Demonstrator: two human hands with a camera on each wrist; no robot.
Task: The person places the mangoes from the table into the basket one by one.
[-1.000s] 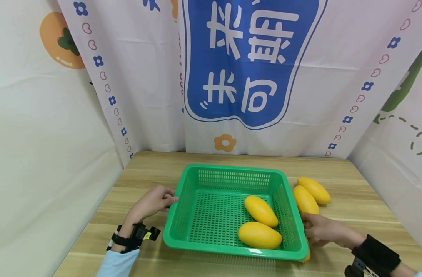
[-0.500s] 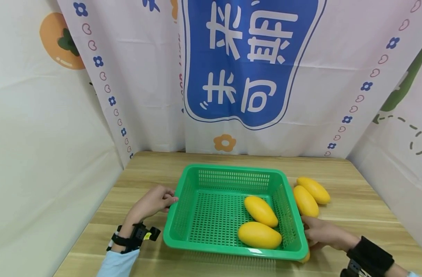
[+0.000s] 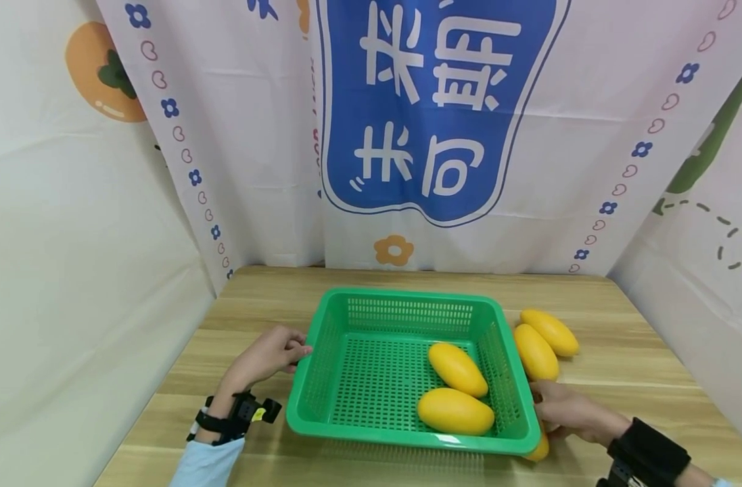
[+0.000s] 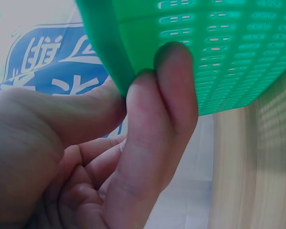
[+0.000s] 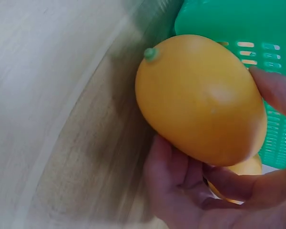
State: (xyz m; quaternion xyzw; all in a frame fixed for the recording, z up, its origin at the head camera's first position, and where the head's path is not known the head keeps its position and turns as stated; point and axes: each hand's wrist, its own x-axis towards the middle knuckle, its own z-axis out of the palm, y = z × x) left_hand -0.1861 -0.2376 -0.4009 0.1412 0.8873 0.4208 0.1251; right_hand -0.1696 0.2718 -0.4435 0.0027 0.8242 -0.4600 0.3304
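Observation:
A green plastic basket [image 3: 401, 441] stands on the table with two yellow mangoes in its right half, a rear mango [image 3: 458, 369] and a front mango [image 3: 456, 411]. At its left rim my left hand [image 3: 270, 357] pinches the edge; in the left wrist view the thumb lies on one side of the rim and two fingers [image 4: 148, 138] on the other. Close outside the basket's right wall, my right hand [image 3: 574, 410] grips another mango [image 5: 200, 100] with a small green stem nub. In the head view most of that mango is hidden by the hand and basket.
Two more mangoes, one nearer [image 3: 536, 353] and one farther [image 3: 550, 332], lie touching on the wooden table [image 3: 273, 284], right of the basket. A printed cloth [image 3: 267, 216] hangs behind the table, with white cloth at both sides.
My right wrist has shifted slightly left, and a little more of the gripped mango shows past the basket's front right corner. My left hand and the basket stay put.

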